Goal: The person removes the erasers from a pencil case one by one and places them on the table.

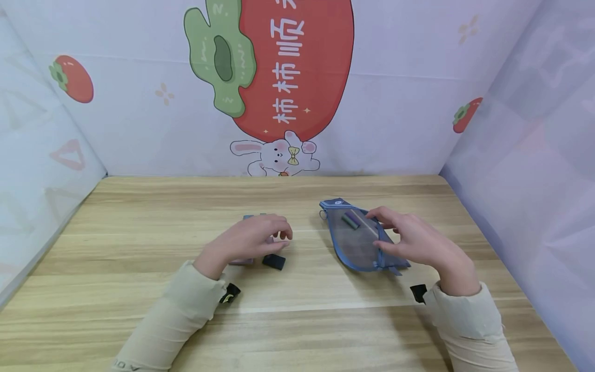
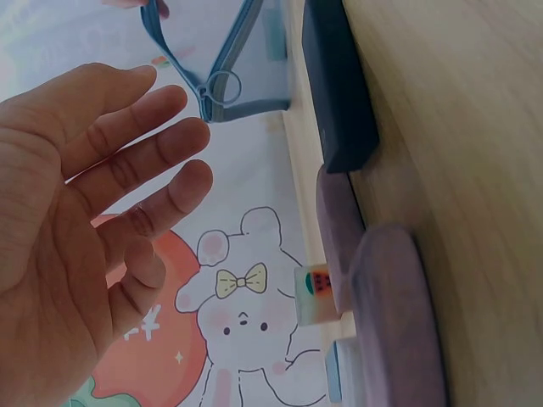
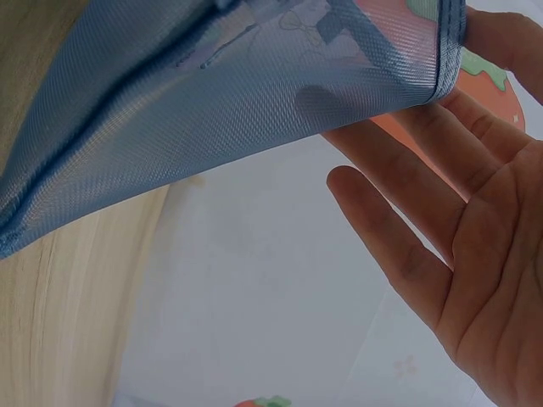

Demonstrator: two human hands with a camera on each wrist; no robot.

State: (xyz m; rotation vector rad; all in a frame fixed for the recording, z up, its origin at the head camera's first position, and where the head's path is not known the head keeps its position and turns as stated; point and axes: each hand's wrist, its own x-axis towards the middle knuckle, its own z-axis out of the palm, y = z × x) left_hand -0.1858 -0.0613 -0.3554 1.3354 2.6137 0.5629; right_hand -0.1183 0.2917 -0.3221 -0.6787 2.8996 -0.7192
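Note:
A blue mesh zip pouch (image 1: 355,243) lies on the wooden table (image 1: 139,232), right of centre, with a purple piece (image 1: 350,220) inside it. My right hand (image 1: 413,240) pinches the pouch's right edge (image 3: 441,59) and lifts it; the mesh (image 3: 212,110) fills the right wrist view. My left hand (image 1: 253,237) hovers with relaxed fingers (image 2: 127,161) over a cluster of small blocks and holds nothing. Below it sit a dark block (image 1: 274,261) (image 2: 339,85), two purple blocks (image 2: 399,322) and a small watermelon-print eraser (image 2: 314,295). The hand hides some of the blocks from the head camera.
Printed panels wall the table in at the back (image 1: 297,103), left (image 1: 37,170) and right (image 1: 534,170). The pouch's zip ring (image 2: 222,86) points toward the blocks. Bare wood stretches along the far side and the left of the table.

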